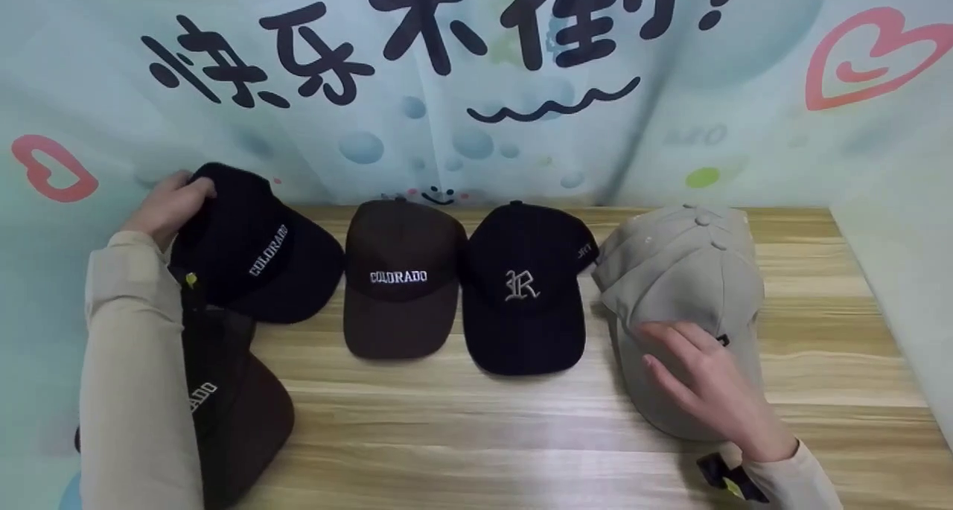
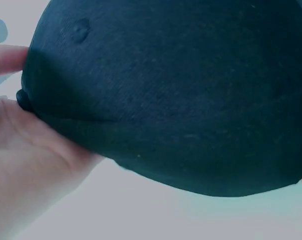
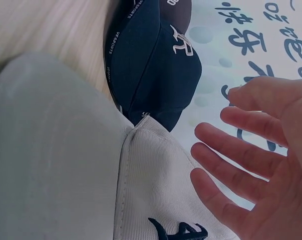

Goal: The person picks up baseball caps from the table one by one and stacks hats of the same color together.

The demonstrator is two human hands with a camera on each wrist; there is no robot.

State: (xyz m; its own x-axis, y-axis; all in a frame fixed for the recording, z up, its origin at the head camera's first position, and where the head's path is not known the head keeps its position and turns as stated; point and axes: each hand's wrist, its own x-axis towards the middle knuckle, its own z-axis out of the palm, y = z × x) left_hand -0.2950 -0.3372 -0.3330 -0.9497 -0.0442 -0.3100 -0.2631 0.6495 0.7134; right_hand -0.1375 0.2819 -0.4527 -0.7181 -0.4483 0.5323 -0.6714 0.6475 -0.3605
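My left hand pinches the back of a dark navy cap lettered COLORADO, at the far left. In the left wrist view the cap's crown fills most of the picture, with the thumb side of the left hand along its edge. On the right, my right hand hovers with fingers spread over a nest of several light grey caps. The right wrist view shows the right hand holding nothing, above the front of a grey cap with dark embroidery.
A brown COLORADO cap and a navy cap with an R stand side by side in the middle of the wooden table. Another brown cap lies at the front left, partly behind my sleeve. A printed cloth hangs behind.
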